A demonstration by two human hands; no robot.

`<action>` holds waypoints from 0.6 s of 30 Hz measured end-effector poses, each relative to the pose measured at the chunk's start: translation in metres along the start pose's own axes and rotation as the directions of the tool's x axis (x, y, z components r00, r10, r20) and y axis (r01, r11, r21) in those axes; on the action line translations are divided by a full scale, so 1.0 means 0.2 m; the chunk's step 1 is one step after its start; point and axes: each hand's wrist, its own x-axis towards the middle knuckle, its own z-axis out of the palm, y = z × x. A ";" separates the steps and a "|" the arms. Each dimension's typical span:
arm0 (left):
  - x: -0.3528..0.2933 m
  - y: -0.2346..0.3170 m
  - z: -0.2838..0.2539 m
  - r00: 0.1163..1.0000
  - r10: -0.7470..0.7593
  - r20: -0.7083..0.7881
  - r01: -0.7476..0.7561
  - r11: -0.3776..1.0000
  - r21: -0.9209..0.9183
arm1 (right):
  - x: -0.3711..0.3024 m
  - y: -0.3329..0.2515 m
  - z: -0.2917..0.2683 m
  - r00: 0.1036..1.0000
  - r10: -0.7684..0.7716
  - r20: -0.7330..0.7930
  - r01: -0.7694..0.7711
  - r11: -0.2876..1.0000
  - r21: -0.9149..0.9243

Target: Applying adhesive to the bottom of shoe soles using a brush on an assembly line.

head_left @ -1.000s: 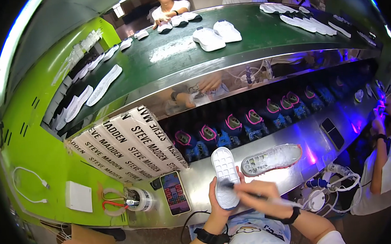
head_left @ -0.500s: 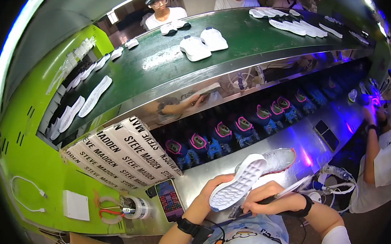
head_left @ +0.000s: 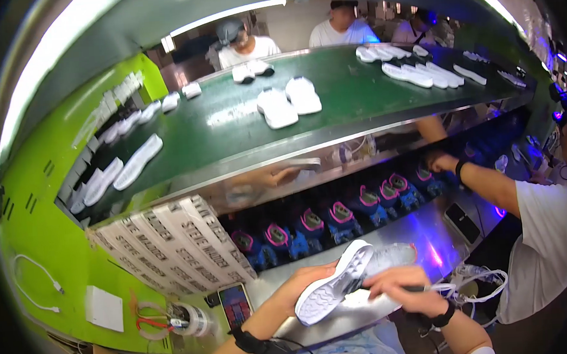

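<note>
A white shoe sole (head_left: 320, 299) with a wavy tread is tilted up over the metal bench. My left hand (head_left: 303, 289) is closed around its left edge, thumb along the rim. My right hand (head_left: 404, 288) is closed on a slim tool (head_left: 417, 289) with a dark handle, its pale end pointing right; its kind is not clear. The right fingertips are close beside the sole's right edge, where a dark patch shows. Behind the sole lies a greyish shoe-shaped piece (head_left: 395, 255) with a reddish rim, partly hidden.
Dark shoe uppers (head_left: 310, 220) with pink collars line the lower shelf. A co-worker's arm (head_left: 488, 181) reaches toward them at right. White soles lie on the green conveyor (head_left: 209, 126). Phones, a printed cardboard panel (head_left: 171, 249), a tool cup (head_left: 191, 320) and cables surround the bench.
The sole has turned and tipped, showing its tread differently. My right hand has shifted slightly, its fingers reaching forward. The co-worker's arm at right has stretched to the row of shoe uppers.
</note>
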 end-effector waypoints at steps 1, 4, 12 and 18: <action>-0.02 0.03 0.01 0.993 0.116 -0.004 -0.116 0.993 -0.004 | 0.02 -0.05 0.03 0.996 -0.029 0.080 0.029 1.000 0.011; -0.05 0.45 -0.02 0.794 0.311 0.522 -0.041 0.885 -0.465 | -0.01 -0.01 -0.02 0.968 -0.108 -0.225 0.197 0.883 0.425; 0.21 1.26 0.26 0.648 0.750 -0.134 -0.057 0.223 0.973 | -0.03 -0.01 0.04 0.803 0.197 -0.563 0.152 0.845 0.513; 0.30 1.51 -0.03 0.620 0.725 -0.299 0.065 0.333 0.941 | -0.14 0.04 -0.01 0.901 0.249 -0.356 -0.016 0.838 0.545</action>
